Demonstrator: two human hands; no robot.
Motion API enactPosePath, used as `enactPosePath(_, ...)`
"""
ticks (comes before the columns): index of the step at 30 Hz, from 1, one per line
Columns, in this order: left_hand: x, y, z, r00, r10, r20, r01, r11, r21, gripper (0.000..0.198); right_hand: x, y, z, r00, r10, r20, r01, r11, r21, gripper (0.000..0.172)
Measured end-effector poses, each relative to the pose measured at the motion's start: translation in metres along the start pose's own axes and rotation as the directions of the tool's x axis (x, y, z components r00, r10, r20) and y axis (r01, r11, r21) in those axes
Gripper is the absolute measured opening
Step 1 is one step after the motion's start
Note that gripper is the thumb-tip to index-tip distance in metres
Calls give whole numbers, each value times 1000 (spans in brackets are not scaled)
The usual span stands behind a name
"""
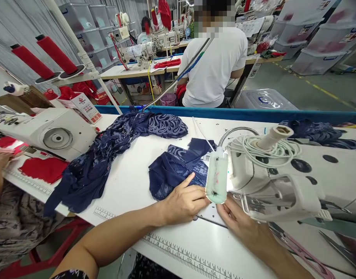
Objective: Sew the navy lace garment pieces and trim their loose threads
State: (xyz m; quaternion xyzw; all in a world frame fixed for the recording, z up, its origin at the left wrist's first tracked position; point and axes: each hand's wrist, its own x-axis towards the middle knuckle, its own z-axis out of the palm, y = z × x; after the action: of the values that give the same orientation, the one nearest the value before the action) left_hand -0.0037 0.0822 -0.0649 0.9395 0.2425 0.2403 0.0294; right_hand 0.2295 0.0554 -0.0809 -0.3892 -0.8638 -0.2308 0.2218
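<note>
My left hand (185,201) is at a crumpled navy fabric piece (166,170) with a leaf-like lace pattern. One finger stands apart on the cloth; the others bend together, gripping its near edge beside the machine head. The right hand (238,219) is on the other side, fingers curled; their tips are partly hidden behind the pale green guard (216,176). What they hold cannot be made out. The white sewing machine (282,170) stretches to the right, and the guard hides its needle area. A long heap of navy lace fabric (108,147) lies to the left.
Pink-handled scissors (302,252) lie at the lower right. More navy fabric (311,131) sits behind the machine. At left, another person's hand (2,157) is near red cloth (44,169) and a second sewing machine (50,131). Red thread cones (57,54) stand above. A person in white (214,66) sits ahead.
</note>
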Motion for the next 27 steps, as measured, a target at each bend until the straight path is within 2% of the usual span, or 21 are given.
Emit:
enactPosePath(3, 0, 0, 1, 1000, 4, -19, -4, 1000, 0, 27, 7, -1, -9, 990, -142, 14, 143, 986, -89, 35)
enactPosePath(6, -1, -1, 0, 1000, 7, -18, -7, 1000, 9, 28, 11, -1, -14, 985, -170, 42, 173, 980, -93, 36)
enactPosePath(22, 0, -1, -1, 996, 46, -74, -43, 998, 38, 30, 11, -4, -16, 985, -158, 65, 164, 981, -101, 40)
enactPosePath(27, 1, -1, -2, 999, 21, -33, -20, 999, 25, 28, 8, -4, -13, 982, -181, 61, 186, 979, -89, 40)
